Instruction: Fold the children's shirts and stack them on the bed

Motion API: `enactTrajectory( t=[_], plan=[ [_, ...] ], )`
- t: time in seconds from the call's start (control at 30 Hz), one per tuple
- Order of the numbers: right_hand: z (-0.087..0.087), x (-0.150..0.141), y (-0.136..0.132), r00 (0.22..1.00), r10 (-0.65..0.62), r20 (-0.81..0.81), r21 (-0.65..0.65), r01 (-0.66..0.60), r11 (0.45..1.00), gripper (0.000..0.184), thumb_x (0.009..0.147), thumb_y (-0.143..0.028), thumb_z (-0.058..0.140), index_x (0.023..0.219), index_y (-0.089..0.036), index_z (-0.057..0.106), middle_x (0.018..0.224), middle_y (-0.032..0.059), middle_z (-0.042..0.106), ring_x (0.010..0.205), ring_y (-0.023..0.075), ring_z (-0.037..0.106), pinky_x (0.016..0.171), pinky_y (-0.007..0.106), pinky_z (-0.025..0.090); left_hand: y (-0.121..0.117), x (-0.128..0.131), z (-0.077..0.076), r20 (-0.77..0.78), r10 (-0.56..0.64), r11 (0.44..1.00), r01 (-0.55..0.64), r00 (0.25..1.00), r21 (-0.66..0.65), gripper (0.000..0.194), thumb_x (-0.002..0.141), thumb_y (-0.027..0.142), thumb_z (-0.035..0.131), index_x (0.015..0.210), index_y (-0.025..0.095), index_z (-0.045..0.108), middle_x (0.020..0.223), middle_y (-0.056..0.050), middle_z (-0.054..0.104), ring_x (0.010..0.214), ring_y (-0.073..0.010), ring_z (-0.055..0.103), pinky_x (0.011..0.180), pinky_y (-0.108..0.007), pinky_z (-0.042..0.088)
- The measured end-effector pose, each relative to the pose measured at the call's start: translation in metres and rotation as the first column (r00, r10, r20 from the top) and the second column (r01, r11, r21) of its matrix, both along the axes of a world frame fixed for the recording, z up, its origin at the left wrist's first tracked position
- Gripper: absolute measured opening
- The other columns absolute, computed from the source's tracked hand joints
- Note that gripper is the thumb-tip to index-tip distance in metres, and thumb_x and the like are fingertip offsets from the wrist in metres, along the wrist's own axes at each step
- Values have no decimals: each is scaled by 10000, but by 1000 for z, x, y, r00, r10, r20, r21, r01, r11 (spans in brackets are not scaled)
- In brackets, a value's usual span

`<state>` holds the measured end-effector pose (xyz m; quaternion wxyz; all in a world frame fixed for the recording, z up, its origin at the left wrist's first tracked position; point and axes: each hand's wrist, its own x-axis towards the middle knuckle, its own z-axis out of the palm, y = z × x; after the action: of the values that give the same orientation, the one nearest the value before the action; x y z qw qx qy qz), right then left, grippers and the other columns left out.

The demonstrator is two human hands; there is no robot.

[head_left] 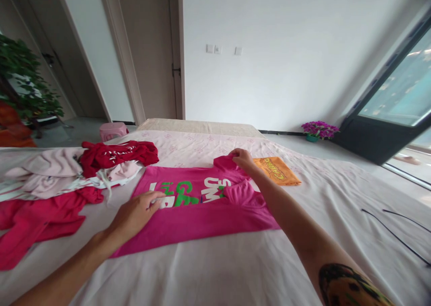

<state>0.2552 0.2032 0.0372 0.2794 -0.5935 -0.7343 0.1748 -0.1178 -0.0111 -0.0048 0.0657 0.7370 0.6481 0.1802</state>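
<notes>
A magenta T-shirt (202, 218) with white and green letters lies spread on the bed. Its near side is folded over part of the print, and one short sleeve (242, 193) rests on top. My left hand (139, 209) lies on the shirt at its left end, fingers stretched over the folded edge. At the far right of the shirt, my right hand (241, 157) pinches the far sleeve (222, 163); its fingertips are partly hidden. Just beyond my right forearm is a folded orange garment (278, 171) with dark lettering.
Rumpled clothes lie at the left: a red garment (117, 155), a pale pink one (50, 167) and a crimson one (50, 220). Thin dark cords or straps (393, 234) lie on the pale sheet (202, 270) at right. A pink stool (113, 130) stands beyond the bed.
</notes>
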Motion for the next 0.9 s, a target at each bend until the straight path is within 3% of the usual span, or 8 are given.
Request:
enactTrajectory(
  t=[0.07, 0.13, 0.3, 0.4, 0.53, 0.63, 0.73, 0.9],
  plan=[
    [0, 16, -13, 979, 55, -195, 60, -44, 997, 329, 671, -97, 492, 923, -163, 693, 766, 28, 692, 607, 123, 596, 520, 198, 423, 27, -15, 8, 8, 49, 998, -50, 999, 44, 377, 926, 379, 388, 1169, 266, 653, 1212, -19, 693, 1139, -181, 627, 993, -272, 458],
    [-3, 29, -28, 959, 80, -271, 24, -76, 997, 335, 641, -81, 496, 907, -152, 686, 678, 9, 661, 520, 103, 542, 476, 191, 392, 58, -32, 11, -60, 31, 991, -23, 998, 129, 407, 886, 325, 419, 1213, 206, 629, 1315, -71, 625, 1210, -211, 578, 1062, -304, 405],
    [-18, 40, -54, 967, 222, -124, -90, -234, 968, 642, 590, -24, 544, 1206, -182, 635, 879, 28, 718, 685, 126, 613, 596, 200, 451, 121, -66, 1, -219, 92, 995, -82, 971, 55, 573, 819, 303, 477, 1373, 159, 514, 1353, -121, 572, 1175, -240, 594, 1003, -309, 435],
    [-19, 36, -59, 965, 263, 22, -87, -260, 962, 598, 625, -98, 626, 1211, -211, 648, 927, 32, 723, 773, 164, 635, 661, 231, 455, 135, -71, -2, -271, 104, 994, -111, 957, -13, 505, 835, 329, 468, 1296, 161, 588, 1204, -129, 656, 1091, -243, 629, 936, -299, 450],
    [-8, 35, -62, 982, 185, -32, -70, -187, 980, 219, 668, -164, 587, 846, -197, 711, 754, 13, 689, 718, 165, 618, 630, 240, 434, 127, -66, 10, -243, 165, 985, -171, 956, -1, 355, 817, 347, 496, 1063, 178, 687, 1020, -96, 709, 927, -227, 659, 802, -273, 458],
    [-1, 48, -69, 942, 95, -321, -23, -108, 994, 133, 677, -203, 548, 766, -184, 645, 663, 2, 632, 642, 149, 581, 586, 236, 427, 103, -65, 25, -152, 227, 973, -219, 962, 69, 326, 811, 346, 505, 1042, 169, 651, 1053, -76, 692, 904, -200, 638, 763, -265, 441],
    [-6, 69, -83, 854, 125, -505, -27, -161, 987, 113, 687, -239, 555, 751, -176, 623, 662, 1, 623, 625, 138, 566, 597, 239, 440, 71, -68, 31, -98, 207, 970, -192, 973, 148, 244, 801, 310, 506, 979, 181, 611, 1018, -39, 687, 915, -180, 616, 780, -256, 423],
    [-28, 86, -106, 925, 260, -278, -98, -297, 950, 135, 662, -187, 588, 765, -160, 671, 725, 26, 671, 674, 166, 596, 629, 262, 455, 30, -63, 11, -54, 83, 991, -77, 995, 108, 191, 772, 295, 505, 918, 222, 604, 968, -21, 696, 880, -186, 641, 772, -249, 443]
  ],
)
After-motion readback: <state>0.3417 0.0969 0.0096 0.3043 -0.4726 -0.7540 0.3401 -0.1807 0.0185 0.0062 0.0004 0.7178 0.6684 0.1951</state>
